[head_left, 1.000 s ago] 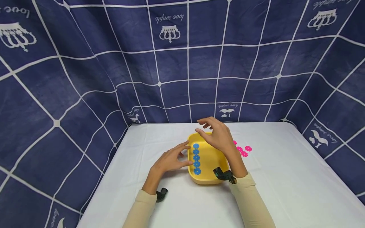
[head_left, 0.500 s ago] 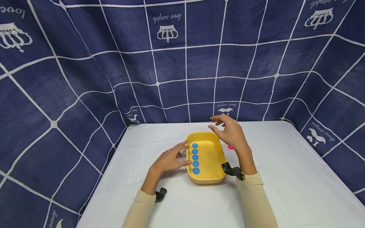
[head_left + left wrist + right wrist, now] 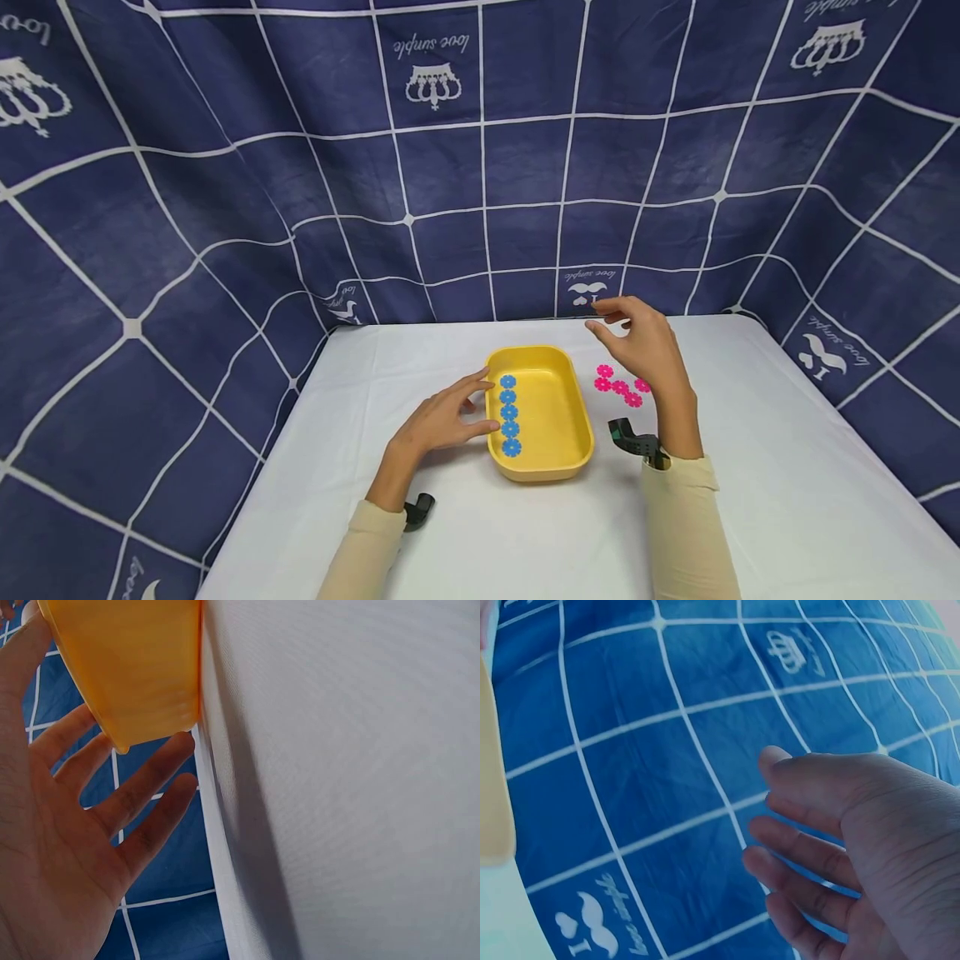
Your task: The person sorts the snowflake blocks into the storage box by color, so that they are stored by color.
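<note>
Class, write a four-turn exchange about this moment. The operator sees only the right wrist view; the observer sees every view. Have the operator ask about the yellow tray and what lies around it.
Operator: I have just the edge of the yellow tray and my right hand. What is inside the tray?
Observer: Five blue flower-shaped pieces, in a row along its left side.
Operator: Anything beside the tray that I'm missing?
Observer: Yes, pink flower-shaped pieces lie on the white cloth, just to its right.
</note>
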Motion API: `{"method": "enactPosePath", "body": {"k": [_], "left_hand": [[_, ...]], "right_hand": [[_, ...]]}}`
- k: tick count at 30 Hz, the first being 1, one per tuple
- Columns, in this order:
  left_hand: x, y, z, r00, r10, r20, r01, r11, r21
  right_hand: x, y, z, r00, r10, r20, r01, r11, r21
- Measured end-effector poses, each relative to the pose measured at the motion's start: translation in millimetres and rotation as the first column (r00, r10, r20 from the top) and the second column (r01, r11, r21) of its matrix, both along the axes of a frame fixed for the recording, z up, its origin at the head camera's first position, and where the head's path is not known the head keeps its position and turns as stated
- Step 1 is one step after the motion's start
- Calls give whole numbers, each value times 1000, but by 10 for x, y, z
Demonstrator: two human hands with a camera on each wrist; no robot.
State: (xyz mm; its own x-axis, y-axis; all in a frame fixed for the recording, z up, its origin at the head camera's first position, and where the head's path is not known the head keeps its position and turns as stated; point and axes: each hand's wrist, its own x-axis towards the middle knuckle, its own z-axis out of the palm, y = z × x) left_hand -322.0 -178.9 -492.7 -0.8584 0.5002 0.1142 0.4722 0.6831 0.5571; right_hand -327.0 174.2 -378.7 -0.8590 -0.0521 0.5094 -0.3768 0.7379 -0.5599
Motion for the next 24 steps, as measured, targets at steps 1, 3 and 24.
{"method": "enactPosePath", "body": {"k": [1, 3, 24], "left_hand": [[1, -2, 0, 1000, 0, 2, 0, 1000, 2], [3, -2, 2, 1000, 2, 5, -2, 1000, 4], [3, 22, 28, 998, 40, 38, -40, 999, 6]], "right_hand": [[9, 34, 1, 1000, -12, 2, 12, 1000, -2], [22, 103, 6, 999, -34, 1, 34, 999, -6], [239, 791, 44, 961, -269, 71, 274, 959, -69]]}}
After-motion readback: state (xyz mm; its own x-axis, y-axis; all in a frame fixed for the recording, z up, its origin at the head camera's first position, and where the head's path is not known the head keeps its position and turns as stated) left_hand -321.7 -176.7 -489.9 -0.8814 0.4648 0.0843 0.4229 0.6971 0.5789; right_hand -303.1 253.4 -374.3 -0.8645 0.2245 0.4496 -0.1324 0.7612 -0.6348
